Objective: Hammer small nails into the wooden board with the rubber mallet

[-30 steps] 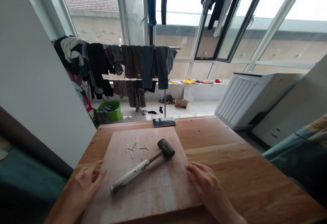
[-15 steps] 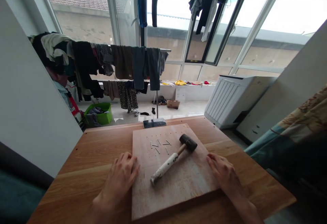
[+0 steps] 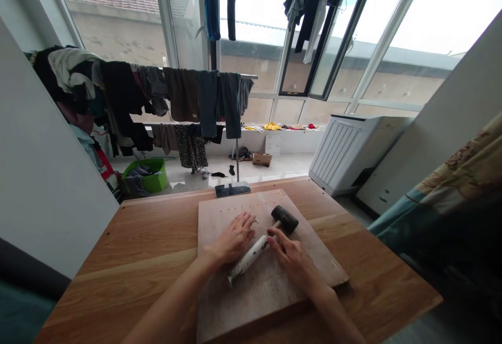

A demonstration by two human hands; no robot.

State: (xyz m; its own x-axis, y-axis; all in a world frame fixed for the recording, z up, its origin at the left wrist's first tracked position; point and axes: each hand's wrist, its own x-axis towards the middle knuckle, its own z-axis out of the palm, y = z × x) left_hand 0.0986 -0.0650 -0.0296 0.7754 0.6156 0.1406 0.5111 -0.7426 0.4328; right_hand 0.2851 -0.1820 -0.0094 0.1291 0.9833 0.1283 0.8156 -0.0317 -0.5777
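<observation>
A rubber mallet (image 3: 248,259) with a black head and a white-wrapped handle lies diagonally on a square wooden board (image 3: 266,294). My right hand (image 3: 295,260) is at the handle just below the head, its fingers curled onto it. To the left, my left hand (image 3: 235,238) lies over the loose nails, fingers stretched and close together. It hides most of them; a nail (image 3: 255,221) shows past its fingertips. Whether it pinches any nail is hidden. A row of small holes runs along the board's far part.
The board rests on a wooden table (image 3: 157,260). Behind it lies a phone (image 3: 232,190). Beyond the table stand a clothes rack with laundry (image 3: 184,93), a green basin (image 3: 155,179) and a white appliance (image 3: 345,150). A curtain (image 3: 443,187) hangs at the right.
Both hands have left the board's sides and moved inward. My left hand now covers the nails, and my right has come onto the mallet's handle. The view has shifted slightly.
</observation>
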